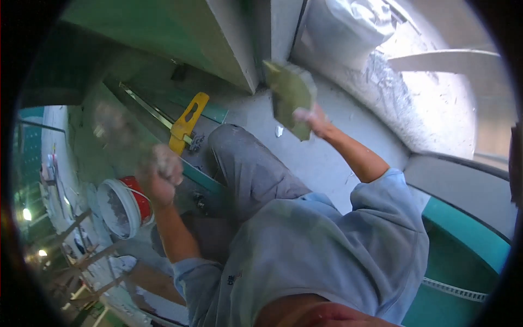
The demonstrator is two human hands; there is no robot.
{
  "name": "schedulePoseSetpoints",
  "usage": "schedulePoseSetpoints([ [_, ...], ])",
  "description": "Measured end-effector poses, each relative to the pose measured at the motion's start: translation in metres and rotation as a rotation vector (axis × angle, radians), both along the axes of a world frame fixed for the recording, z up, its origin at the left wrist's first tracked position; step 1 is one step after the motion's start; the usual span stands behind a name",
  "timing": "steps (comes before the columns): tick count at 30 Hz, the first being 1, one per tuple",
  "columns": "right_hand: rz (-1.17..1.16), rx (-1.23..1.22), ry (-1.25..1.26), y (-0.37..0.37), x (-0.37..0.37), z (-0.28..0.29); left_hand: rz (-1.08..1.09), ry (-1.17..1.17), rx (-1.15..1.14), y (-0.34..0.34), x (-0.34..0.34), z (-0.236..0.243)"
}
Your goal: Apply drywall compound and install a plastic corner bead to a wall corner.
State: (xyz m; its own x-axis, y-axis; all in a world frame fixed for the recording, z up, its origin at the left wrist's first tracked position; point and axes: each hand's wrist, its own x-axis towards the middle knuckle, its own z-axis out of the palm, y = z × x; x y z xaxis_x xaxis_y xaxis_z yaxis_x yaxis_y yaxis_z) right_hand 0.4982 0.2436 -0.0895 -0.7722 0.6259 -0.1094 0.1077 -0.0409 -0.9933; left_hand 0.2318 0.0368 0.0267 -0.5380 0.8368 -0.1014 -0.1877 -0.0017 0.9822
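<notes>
My right hand grips the lower edge of a flat green piece of board, raised over the floor near a wall corner. Motion blurs the piece, and one of its edges looks pale. On the other side, my left hand is closed, its fingers curled around something I cannot make out. Just past that hand is a smeared brownish-grey lump; whether it is attached to what the hand holds is unclear. A yellow-handled square with a long metal blade lies on the floor between my hands, beyond my bent knee.
Left of me stands a white and red bucket with grey material inside. A large white sack sits at the upper right, near scattered debris. A green panel wall rises ahead. Wooden sticks jut at the lower left.
</notes>
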Motion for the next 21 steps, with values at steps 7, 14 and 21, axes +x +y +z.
schedulePoseSetpoints([
  [7, -0.425, -0.916, 0.239, -0.012, -0.008, -0.192, 0.038, 0.059, 0.016, -0.050, -0.033, -0.019],
  [14, -0.306, -0.988, 0.129, -0.001, -0.072, -0.256, 0.260, 0.098, -0.174, -0.072, -0.029, -0.032],
  [21, -0.319, -0.923, 0.057, 0.009, -0.118, -0.261, 0.272, 0.011, -0.257, -0.087, -0.035, -0.046],
])
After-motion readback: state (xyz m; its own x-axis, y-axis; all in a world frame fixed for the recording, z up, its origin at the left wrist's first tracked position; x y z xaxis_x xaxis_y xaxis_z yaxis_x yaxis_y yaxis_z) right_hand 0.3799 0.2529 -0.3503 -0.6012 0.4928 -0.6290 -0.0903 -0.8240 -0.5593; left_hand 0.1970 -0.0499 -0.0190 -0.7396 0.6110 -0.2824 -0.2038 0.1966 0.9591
